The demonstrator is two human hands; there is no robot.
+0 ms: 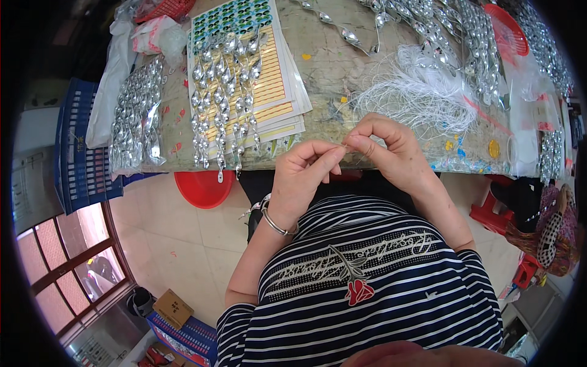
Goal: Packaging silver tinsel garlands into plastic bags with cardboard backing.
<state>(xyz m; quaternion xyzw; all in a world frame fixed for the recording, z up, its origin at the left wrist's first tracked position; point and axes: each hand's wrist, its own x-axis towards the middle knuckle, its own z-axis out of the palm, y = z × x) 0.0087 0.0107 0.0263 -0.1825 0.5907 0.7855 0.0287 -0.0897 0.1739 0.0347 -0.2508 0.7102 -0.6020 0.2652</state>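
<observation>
Over the table's front edge my left hand (309, 168) and my right hand (394, 147) meet fingertip to fingertip. Both are closed in a pinch. Something very thin, perhaps a thread, seems to run between them, but it is too fine to make out. Just beyond my right hand lies a loose heap of white string (422, 92). To the left of my left hand, silver twisted spiral strips (223, 98) rest on a stack of printed sheets (272, 92), and their lower ends reach the table edge.
More silver spirals (137, 113) lie bagged at the left, and others (428, 27) spread across the far right. Red baskets (507, 29) stand at the back corners. Beneath the table edge sits a red basin (205, 188). A blue crate (85, 147) is at left, a red stool (489, 211) at right.
</observation>
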